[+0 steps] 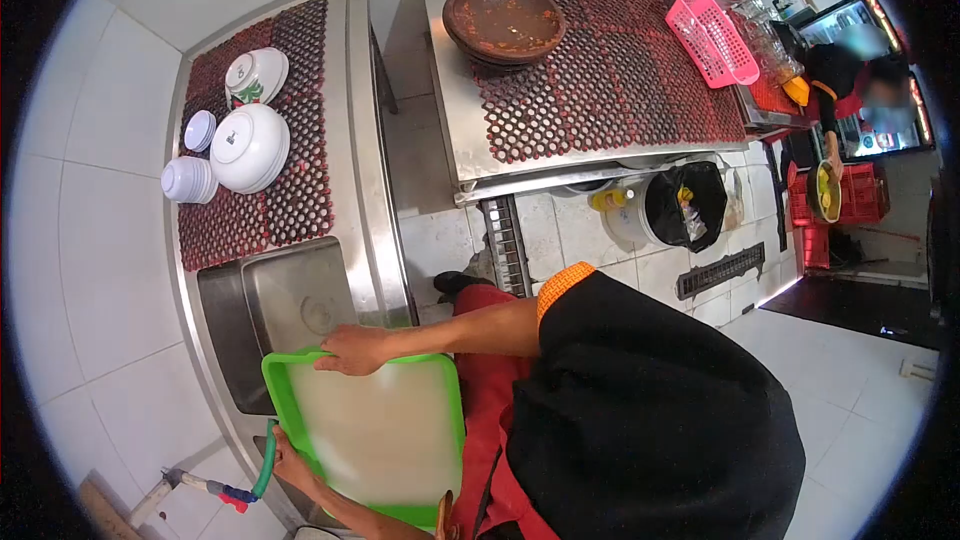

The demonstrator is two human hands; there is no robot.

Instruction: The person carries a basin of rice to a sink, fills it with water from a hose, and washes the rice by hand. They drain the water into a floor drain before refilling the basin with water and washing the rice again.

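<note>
A green rectangular tub (452, 440) with cloudy, pale liquid inside rests at the front edge of a steel sink (300, 290). My right hand (358, 349) is closed over the tub's rim on the sink side, with the thumb over the inner wall. Beside the tub's near-left corner, my left hand (290, 457) has its fingers around a short green hose (266, 460), which is fixed to a pipe tap (205, 483). Part of the left hand is hidden by the tub and hose.
Upturned white bowls (250, 148) and small cups (188, 180) stand on a red-black mat (300, 90). Another counter holds a brown clay bowl (505, 20) and pink basket (712, 40). A black-lined bucket (685, 205) stands on the floor. A co-worker's hand (832, 152) touches a yellowish pot.
</note>
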